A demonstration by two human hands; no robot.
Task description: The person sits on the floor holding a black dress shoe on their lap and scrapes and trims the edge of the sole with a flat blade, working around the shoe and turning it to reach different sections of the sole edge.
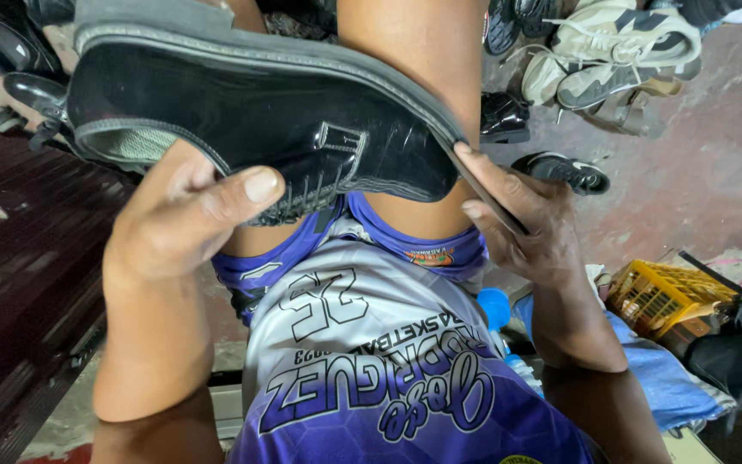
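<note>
Two hands share one black leather shoe [259, 112], and I read the split as a brace and a feel. Nearest me is the purple-and-white jersey [371, 361], then the bare thighs that the shoe lies across, so the lap serves as the rest. My left hand [186, 219] is clamped on the shoe's laced side, thumb pressed over the lacing and fingers tucked under the opening, which keeps the upper turned toward me and stops it rolling. My right hand [526, 228] is not closed around anything; its fingertips press against the thin edge of the sole [483, 185] at the toe end, where that edge appears to stand slightly away from the upper, though I cannot tell how far. The shoe sits tilted, sole side up and away from me. Just right of my forearm lie a blue cloth [663, 378] and a yellow plastic crate [659, 296]. Farther off, on the concrete floor [714, 163], worn sneakers [620, 51] and dark shoes [560, 172] lie loosely heaped
</note>
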